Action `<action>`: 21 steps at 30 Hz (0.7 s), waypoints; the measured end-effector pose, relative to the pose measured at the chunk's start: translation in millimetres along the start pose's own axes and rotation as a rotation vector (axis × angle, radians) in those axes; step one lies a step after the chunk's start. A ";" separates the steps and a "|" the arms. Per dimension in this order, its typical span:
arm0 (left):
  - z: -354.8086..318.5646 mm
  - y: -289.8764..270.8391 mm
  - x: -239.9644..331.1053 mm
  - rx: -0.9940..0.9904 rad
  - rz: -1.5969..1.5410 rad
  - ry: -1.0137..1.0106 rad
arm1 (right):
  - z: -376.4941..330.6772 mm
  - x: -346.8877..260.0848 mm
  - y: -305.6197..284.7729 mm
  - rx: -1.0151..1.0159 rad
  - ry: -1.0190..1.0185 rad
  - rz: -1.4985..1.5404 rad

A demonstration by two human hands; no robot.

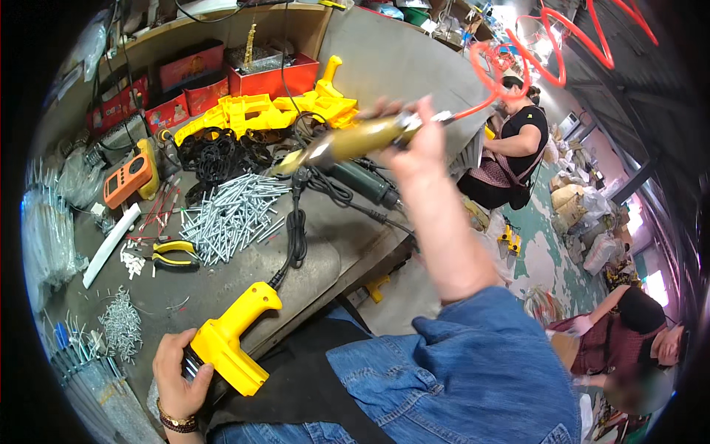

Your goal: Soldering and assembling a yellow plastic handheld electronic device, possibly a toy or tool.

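At the bench's near edge, my left hand (180,377) is closed around the dark end of a yellow plastic tool body with a handle (233,337). A black cord (294,237) runs from its handle to a bundled coil on the bench. Raised above the bench, my right hand (420,140) grips an olive-gold air screwdriver (351,140), smeared by motion. Its narrow tip points left, over a heap of long silver screws (233,214), and a red coiled hose (473,109) joins its rear. A dark green cylindrical tool (362,182) lies under it.
Yellow housings (259,112) and black rings (214,159) are piled at the back, before red boxes (274,78). Pliers (175,254), small screws (120,324) and an orange meter (127,180) lie at left. Two people (510,144) work on the right.
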State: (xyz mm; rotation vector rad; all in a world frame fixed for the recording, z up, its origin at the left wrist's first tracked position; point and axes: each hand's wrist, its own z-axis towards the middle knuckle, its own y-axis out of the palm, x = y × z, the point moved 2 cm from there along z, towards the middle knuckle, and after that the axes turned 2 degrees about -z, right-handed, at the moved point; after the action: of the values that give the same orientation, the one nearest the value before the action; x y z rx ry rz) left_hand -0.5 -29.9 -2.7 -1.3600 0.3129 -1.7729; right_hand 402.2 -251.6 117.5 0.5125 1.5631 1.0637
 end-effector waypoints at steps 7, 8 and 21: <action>-6.1 -2.8 -4.8 -0.008 0.058 -0.024 | -77.0 127.6 -38.1 0.092 0.411 -0.031; -2.4 -2.1 -7.1 -0.032 0.059 -0.025 | -86.2 127.4 -35.0 0.055 0.421 -0.122; -1.7 -6.4 -3.6 -0.042 0.056 -0.025 | -86.3 126.5 -51.8 -0.028 0.448 -0.046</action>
State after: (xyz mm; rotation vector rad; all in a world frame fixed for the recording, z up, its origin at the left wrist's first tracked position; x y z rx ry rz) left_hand -5.0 -23.8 -1.6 -1.3889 0.3735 -1.7105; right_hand 296.7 -208.1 2.9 0.2231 1.9346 1.2193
